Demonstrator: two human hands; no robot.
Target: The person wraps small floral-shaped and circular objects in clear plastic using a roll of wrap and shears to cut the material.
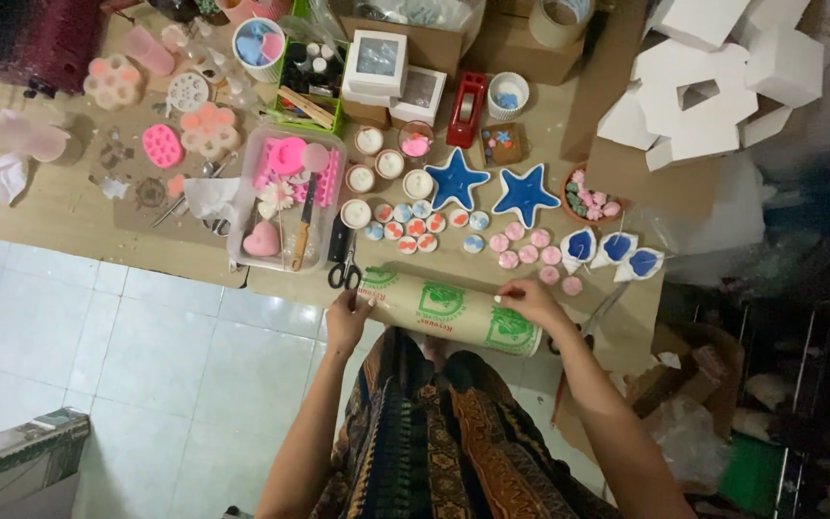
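Low wooden table (pixel 69 207) crowded with star dishes (pixel 456 180) and small round candles (pixel 417 228). Paper roll (pixel 449 309) lying crosswise at near edge, gripped at both ends: left hand (pixel 348 315) closed on one, right hand (pixel 528 300) on other.

Roll (pixel 449 309) lies crosswise at table's (pixel 69 207) near edge, left hand (pixel 348 317) at its left end, right hand (pixel 530 300) on its right part. Scissors (pixel 343 274) just behind left end. Two star dishes (pixel 490 187) farther back; clear tray (pixel 285 197) to their left.
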